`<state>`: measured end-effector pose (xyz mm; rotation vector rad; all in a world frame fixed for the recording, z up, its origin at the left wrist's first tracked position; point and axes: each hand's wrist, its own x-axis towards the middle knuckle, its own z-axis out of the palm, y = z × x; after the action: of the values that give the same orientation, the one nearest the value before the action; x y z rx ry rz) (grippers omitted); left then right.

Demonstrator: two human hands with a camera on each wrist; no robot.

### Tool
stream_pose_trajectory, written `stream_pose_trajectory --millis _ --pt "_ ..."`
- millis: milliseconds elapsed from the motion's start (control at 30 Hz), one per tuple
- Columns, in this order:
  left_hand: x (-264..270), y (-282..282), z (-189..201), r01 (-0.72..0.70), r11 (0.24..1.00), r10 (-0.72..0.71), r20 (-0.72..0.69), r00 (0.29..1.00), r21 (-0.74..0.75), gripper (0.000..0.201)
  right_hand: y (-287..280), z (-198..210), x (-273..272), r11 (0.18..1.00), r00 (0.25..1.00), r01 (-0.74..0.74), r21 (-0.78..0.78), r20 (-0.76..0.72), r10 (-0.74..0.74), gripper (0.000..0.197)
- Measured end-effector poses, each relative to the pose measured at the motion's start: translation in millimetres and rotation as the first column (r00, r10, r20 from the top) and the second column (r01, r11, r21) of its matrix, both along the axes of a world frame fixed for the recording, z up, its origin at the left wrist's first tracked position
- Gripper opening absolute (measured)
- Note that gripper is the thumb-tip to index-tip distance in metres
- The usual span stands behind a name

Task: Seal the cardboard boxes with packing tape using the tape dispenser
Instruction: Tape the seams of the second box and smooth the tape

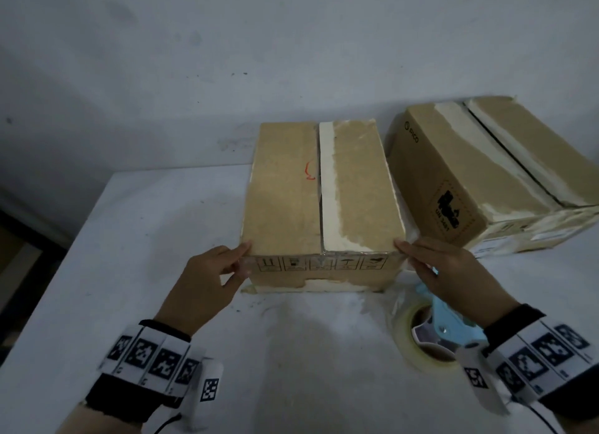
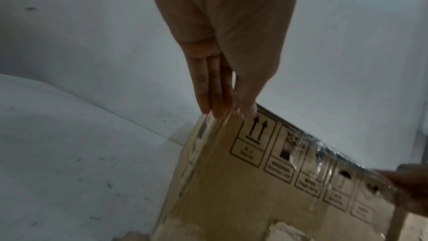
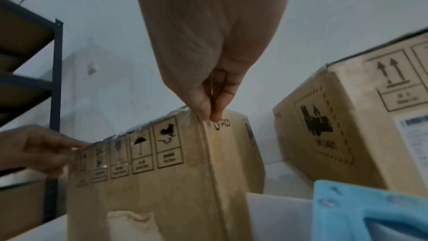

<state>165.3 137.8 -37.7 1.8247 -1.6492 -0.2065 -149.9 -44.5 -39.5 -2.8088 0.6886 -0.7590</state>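
A closed cardboard box (image 1: 321,187) stands on the white table (image 1: 129,271) in front of me. A strip of clear tape (image 1: 321,256) runs along its near top edge, over the printed handling symbols. My left hand (image 1: 240,258) pinches the strip's left end at the box's near left corner, thumb on top; the left wrist view shows the tape (image 2: 324,151) passing between thumb and straight fingers (image 2: 213,98). My right hand (image 1: 406,252) pinches the right end at the near right corner (image 3: 209,116). The blue tape dispenser (image 1: 444,323) with its roll lies on the table under my right wrist.
A second cardboard box (image 1: 479,161) sits tilted to the right, close beside the first. The wall rises just behind both boxes. A dark metal shelf (image 3: 55,80) stands off the table's left side. Bare table surface lies to the left and in front.
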Motion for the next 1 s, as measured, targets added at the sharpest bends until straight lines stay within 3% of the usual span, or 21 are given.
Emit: stream_pose_trajectory --millis 133,233,367,467,600,767,867,933,1000 --pt "16.7 5.2 3.5 0.065 0.998 -0.064 -0.047 0.997 0.027 0.045 -13.9 6.4 7.4 0.996 0.996 -0.087 -0.033 -0.031 0.086 0.013" --pt "24.2 -2.9 10.1 0.063 0.998 -0.065 0.062 0.996 0.019 0.045 -24.0 5.7 13.7 0.990 0.990 -0.138 -0.018 0.000 0.138 0.051" --pt "26.3 -17.1 7.6 0.053 0.999 -0.053 0.008 0.999 -0.010 0.026 -23.1 -1.3 14.6 0.995 0.995 -0.096 0.003 0.039 0.096 0.056" --pt "30.5 -24.3 2.8 0.073 0.997 -0.073 -0.011 0.997 -0.023 0.032 -21.4 -3.3 16.2 0.997 0.995 -0.074 0.026 0.070 0.072 0.060" --pt "35.1 -26.4 0.4 0.106 0.994 -0.106 0.033 0.994 -0.012 0.024 -21.8 -0.9 17.6 0.996 0.994 -0.079 0.043 0.076 0.075 0.060" --pt "34.6 -26.0 -2.8 0.126 0.992 -0.126 0.082 0.989 0.001 0.031 -18.9 -9.0 15.1 0.997 0.991 -0.057 0.059 0.123 0.050 0.058" --pt "35.4 -27.2 -1.4 0.149 0.989 -0.150 0.126 0.981 0.013 0.030 -20.9 -8.5 14.6 0.999 0.997 -0.046 0.004 0.059 0.046 0.029" --pt "34.1 -25.4 -1.3 0.161 0.987 -0.163 0.126 0.978 0.031 0.046 -20.3 -7.9 14.8 0.999 0.999 -0.040 -0.019 -0.014 0.040 0.047" --pt "33.8 -23.0 -2.6 0.166 0.985 -0.169 0.109 0.980 0.039 0.056 -19.4 -4.7 17.3 0.998 0.998 -0.051 -0.025 0.033 0.052 0.040"
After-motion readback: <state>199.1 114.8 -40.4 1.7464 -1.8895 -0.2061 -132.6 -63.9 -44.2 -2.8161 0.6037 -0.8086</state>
